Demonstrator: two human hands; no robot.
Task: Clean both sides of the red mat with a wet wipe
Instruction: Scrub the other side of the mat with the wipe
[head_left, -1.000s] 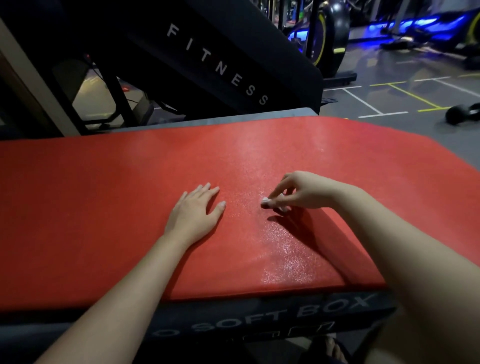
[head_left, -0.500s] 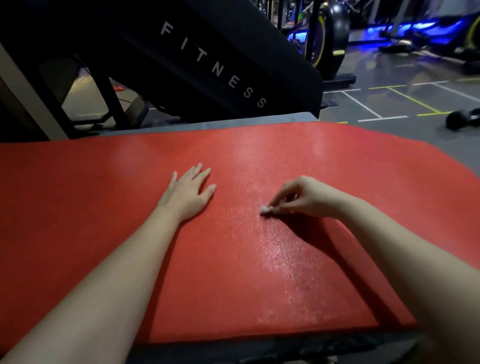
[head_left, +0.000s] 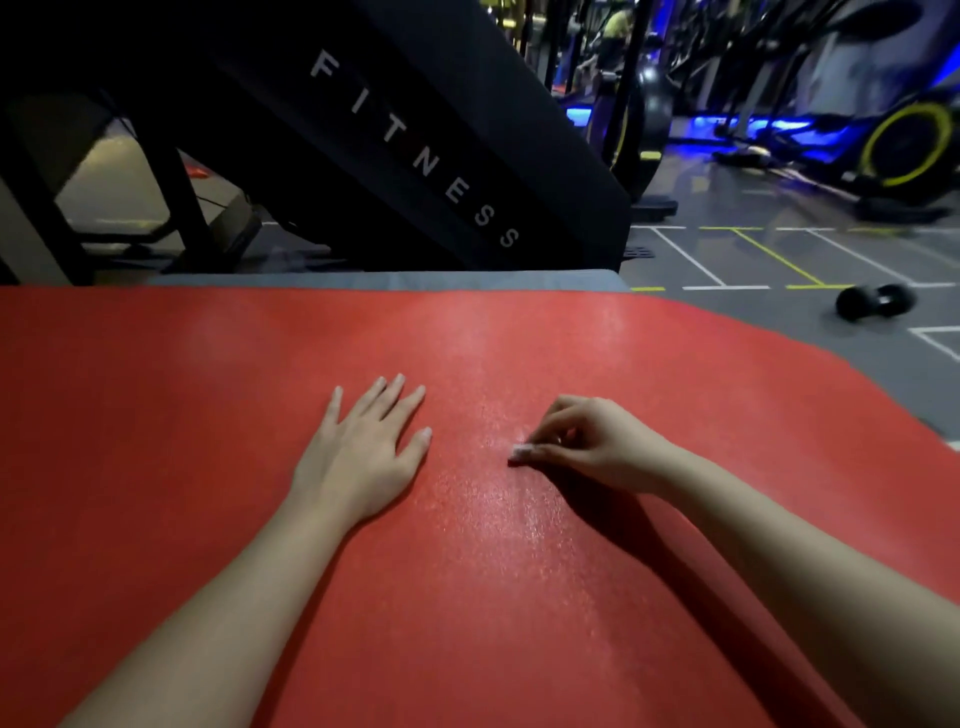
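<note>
L hand (head_left: 363, 457) & R hand (head_left: 597, 447) both bare, forearms bare too up to view's edge. Fingers slim, nails short w/ rounded tips.

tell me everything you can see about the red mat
The mat is red with a fine pebbled surface and looks like foam or rubber. It lies flat and fills most of the view. A grey pad shows just past its far edge. A shiny, wet-looking streak runs down its middle. The left hand lies palm down on it with the fingers spread. The right hand pinches a small white wipe against it at the far end of the streak.
</note>
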